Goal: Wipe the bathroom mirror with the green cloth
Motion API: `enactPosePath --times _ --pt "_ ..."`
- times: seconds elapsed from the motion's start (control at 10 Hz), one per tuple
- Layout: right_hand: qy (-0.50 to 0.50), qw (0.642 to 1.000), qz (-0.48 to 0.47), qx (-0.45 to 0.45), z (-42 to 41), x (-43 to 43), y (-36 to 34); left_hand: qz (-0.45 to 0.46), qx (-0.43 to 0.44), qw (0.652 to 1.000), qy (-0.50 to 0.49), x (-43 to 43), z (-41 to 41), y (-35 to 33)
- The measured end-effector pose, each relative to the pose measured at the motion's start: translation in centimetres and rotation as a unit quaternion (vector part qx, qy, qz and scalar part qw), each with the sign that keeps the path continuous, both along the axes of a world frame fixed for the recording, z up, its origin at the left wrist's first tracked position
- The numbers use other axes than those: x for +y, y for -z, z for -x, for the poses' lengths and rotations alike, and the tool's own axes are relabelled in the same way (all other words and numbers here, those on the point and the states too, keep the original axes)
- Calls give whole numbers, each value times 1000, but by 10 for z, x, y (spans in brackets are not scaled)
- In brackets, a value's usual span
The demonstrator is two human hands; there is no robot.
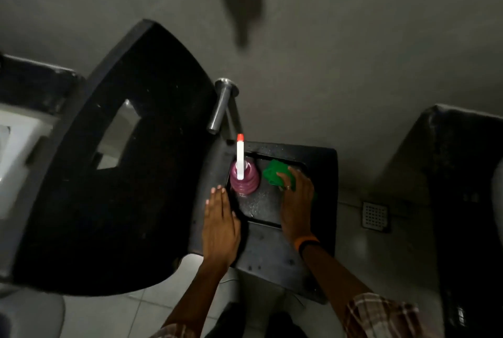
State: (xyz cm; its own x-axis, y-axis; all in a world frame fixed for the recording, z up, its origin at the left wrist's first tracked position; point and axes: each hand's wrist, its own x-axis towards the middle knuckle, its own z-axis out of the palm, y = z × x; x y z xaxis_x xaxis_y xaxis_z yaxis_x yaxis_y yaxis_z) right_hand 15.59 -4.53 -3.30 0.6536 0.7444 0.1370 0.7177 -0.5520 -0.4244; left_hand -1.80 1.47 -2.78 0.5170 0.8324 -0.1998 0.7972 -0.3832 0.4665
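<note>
The green cloth [275, 171] lies crumpled at the far side of a black plastic seat [272, 253]. My right hand [296, 201] is on the cloth with its fingers curled over its near edge. Just left of the cloth stands a bottle of pink liquid [245, 182] with a white nozzle and a red tip. My left hand [220, 226] lies flat on the seat's left edge, fingers straight, its tips close to the bottle and holding nothing. No mirror is in view.
A large black curved panel with a cut-out [109, 188] rises to the left of the seat. A metal tap [221, 106] sticks out of the grey wall behind the bottle. A floor drain [375, 214] and another dark object [468, 201] are at the right.
</note>
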Motion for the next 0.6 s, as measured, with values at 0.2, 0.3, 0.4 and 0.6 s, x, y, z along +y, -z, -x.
enactPosePath --times 0.2,0.3,0.4,0.6 --pt "-69 986 143 -44 -14 12 79 -14 32 998 47 -1 -15 74" --pt "-73 986 141 -57 -13 8 93 -33 59 997 44 -5 -15 87" --pt "-84 985 149 -35 -13 7 92 -22 87 995 44 -5 -18 87" --pt "-72 989 131 -9 -13 -10 14 34 68 996 41 -25 -7 13"
